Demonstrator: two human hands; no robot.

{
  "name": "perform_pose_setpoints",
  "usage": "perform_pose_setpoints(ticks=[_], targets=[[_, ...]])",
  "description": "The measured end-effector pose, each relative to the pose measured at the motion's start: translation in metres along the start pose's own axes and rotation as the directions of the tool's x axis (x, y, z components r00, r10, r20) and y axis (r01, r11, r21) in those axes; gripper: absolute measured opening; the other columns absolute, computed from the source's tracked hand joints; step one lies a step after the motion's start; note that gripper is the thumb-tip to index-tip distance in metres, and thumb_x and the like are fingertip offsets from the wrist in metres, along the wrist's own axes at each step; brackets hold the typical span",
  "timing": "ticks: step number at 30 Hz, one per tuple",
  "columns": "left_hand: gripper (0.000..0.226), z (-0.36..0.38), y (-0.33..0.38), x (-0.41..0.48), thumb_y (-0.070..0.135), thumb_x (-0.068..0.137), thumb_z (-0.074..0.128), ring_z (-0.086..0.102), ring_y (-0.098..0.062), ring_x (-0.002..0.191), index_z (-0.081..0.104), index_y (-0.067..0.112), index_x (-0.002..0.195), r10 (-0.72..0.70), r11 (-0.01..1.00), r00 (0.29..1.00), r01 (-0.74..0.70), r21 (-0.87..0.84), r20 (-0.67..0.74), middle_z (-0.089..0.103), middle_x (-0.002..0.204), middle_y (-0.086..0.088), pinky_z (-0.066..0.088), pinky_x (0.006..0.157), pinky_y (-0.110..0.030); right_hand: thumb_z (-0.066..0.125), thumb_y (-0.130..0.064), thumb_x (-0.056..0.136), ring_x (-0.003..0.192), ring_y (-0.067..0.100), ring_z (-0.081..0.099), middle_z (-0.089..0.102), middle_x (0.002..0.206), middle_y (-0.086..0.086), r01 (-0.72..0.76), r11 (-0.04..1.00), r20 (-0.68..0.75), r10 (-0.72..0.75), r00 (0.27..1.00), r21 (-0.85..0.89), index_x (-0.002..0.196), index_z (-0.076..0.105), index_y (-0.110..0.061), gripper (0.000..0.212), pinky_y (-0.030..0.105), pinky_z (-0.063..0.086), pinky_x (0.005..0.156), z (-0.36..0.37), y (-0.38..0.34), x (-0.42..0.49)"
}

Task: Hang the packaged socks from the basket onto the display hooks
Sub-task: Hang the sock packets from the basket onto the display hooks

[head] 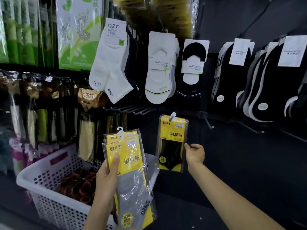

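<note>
A yellow-carded pack of black socks [172,143] hangs upright against the dark display wall, its white plastic hanger [173,115] level with a row of bare black display hooks [132,110]. Whether the hanger sits on a prong cannot be made out. The person's right hand [194,153] is at the pack's right edge, thumb touching the front of the wrapper and fingers curled; whether it grips the pack cannot be told.

To the left and lower, the left hand [107,175] holds a fanned stack of sock packs [131,173] – same yellow cards, grey socks in clear film – with the thumb pressed on the front and the fingers wrapped behind. The stack's white hangers point upward.

Behind and below that hand stands a white perforated basket [54,208], holding red and black goods [78,182] too blurred to identify.

Above the bare hooks, the wall carries hung stock – white ankle socks [109,63] with a card reading QZF, white low-cut socks [158,75] just beside them, black low-cut socks [192,72] next along, and rows of black socks [232,80] with white labels to the far right. Green packages [18,34] and gold-topped packs [88,98] fill the shelving at left.
</note>
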State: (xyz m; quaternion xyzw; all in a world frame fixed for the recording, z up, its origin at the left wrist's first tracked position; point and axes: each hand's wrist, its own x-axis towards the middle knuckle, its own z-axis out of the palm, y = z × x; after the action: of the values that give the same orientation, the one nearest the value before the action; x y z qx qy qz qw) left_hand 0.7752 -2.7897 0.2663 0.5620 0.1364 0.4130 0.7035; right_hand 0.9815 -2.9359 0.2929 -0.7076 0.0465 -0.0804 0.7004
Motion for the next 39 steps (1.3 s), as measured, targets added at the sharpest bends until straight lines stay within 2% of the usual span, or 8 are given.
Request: perform_pose_setpoints(ticks=[6,9,14,19,25,29,36,39], targets=[[0.01,0.013,-0.003,-0.006,0.041,0.091,0.052,0.06,0.02,0.078,0.061,0.042,0.096,-0.026,1.0,0.997,0.026,-0.001,0.066,0.066,0.085,0.037,0.044,0.057,0.0,0.059,-0.028,0.092,0.085,0.009,0.064,0.067,0.099,0.0,0.134,0.991,0.539,-0.108,0.835,-0.009,0.093,0.065,-0.023,0.008,0.018,0.052,0.072,-0.022,0.008,-0.06],[0.017,0.028,-0.003,-0.014,0.041,0.088,0.055,0.066,0.009,0.086,0.065,0.037,0.101,-0.031,1.0,0.993,0.031,0.001,0.118,0.071,0.094,0.025,0.048,0.062,-0.004,0.064,-0.026,0.089,0.076,0.005,0.066,0.071,0.09,-0.002,0.157,0.986,0.634,-0.158,0.757,0.058,0.096,0.068,-0.018,0.011,0.016,0.053,0.065,-0.027,0.002,-0.089],[0.033,0.039,-0.004,-0.02,0.041,0.075,0.067,0.071,-0.016,0.09,0.07,0.023,0.102,-0.06,0.998,0.99,0.063,-0.017,0.127,0.075,0.097,0.002,0.057,0.078,-0.034,0.072,-0.022,0.083,0.062,-0.001,0.064,0.072,0.075,-0.008,0.117,0.986,0.655,-0.167,0.737,0.119,0.09,0.068,-0.011,0.014,0.012,0.044,0.05,-0.042,-0.003,-0.103],[0.035,0.038,-0.001,-0.02,0.044,0.067,0.069,0.071,-0.006,0.076,0.069,0.025,0.096,-0.054,0.999,0.989,0.054,-0.001,0.141,0.075,0.088,0.009,0.052,0.054,-0.013,0.069,-0.019,0.085,0.08,0.007,0.071,0.076,0.089,-0.001,0.109,0.985,0.663,-0.17,0.729,0.134,0.088,0.072,-0.014,0.007,0.013,0.051,0.065,-0.052,-0.005,-0.098],[0.021,0.035,0.002,-0.019,0.037,0.096,0.042,0.053,0.029,0.065,0.056,0.04,0.082,-0.015,0.999,0.975,0.007,0.037,0.222,0.06,0.065,0.043,0.035,0.051,0.007,0.065,-0.02,0.089,0.076,0.014,0.07,0.075,0.086,0.006,-0.003,0.988,0.626,-0.095,0.774,0.154,0.086,0.068,-0.007,0.014,0.022,0.055,0.068,-0.056,-0.001,-0.086],[0.023,0.022,0.002,-0.01,0.036,0.097,0.041,0.06,0.019,0.078,0.063,0.033,0.092,0.049,0.993,0.993,-0.06,0.099,0.109,0.068,0.083,0.033,0.039,0.06,0.004,0.062,-0.018,0.091,0.078,0.019,0.068,0.073,0.083,0.006,0.027,0.972,0.496,-0.142,0.856,0.232,0.09,0.063,0.0,0.018,0.033,0.054,0.078,-0.057,-0.011,-0.073],[0.017,0.006,0.004,-0.003,0.034,0.098,0.043,0.048,0.033,0.066,0.048,0.044,0.084,0.08,0.992,0.994,-0.073,0.099,-0.071,0.055,0.066,0.049,0.035,0.067,-0.01,0.062,-0.017,0.091,0.071,0.004,0.071,0.075,0.078,-0.003,0.198,0.955,0.414,-0.276,0.868,0.221,0.091,0.066,-0.011,0.007,0.013,0.053,0.059,-0.045,-0.038,-0.048],[0.015,0.002,0.004,-0.002,0.035,0.097,0.044,0.052,0.03,0.07,0.052,0.042,0.087,0.103,0.992,0.991,-0.096,0.084,-0.082,0.059,0.071,0.045,0.041,0.062,-0.001,0.063,-0.017,0.091,0.069,0.005,0.071,0.075,0.076,-0.003,0.222,0.958,0.414,-0.28,0.866,0.184,0.088,0.066,-0.012,0.006,0.014,0.052,0.056,-0.03,-0.038,-0.041]])
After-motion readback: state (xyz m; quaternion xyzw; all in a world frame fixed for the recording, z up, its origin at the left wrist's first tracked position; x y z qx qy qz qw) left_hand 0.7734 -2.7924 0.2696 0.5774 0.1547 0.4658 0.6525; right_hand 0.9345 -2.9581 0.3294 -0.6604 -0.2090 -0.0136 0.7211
